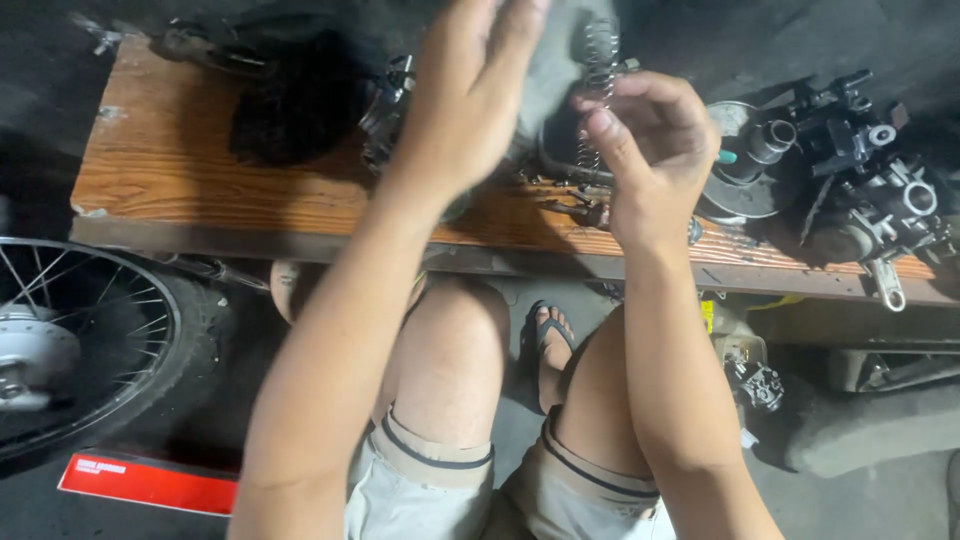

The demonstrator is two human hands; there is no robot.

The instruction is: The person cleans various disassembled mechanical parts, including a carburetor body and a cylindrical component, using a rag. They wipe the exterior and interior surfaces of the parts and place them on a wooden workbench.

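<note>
Right hand (pixel 650 150) pinching coil spring (pixel 597 75), left hand (pixel 470 90) seemingly open

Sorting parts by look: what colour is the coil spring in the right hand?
Dark metallic grey coil spring, held by the right hand; head view.

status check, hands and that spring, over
Right hand pinching coil spring upright over wooden plank. Left hand raised, open, beside it. Engine parts crowd plank's right end.
</note>
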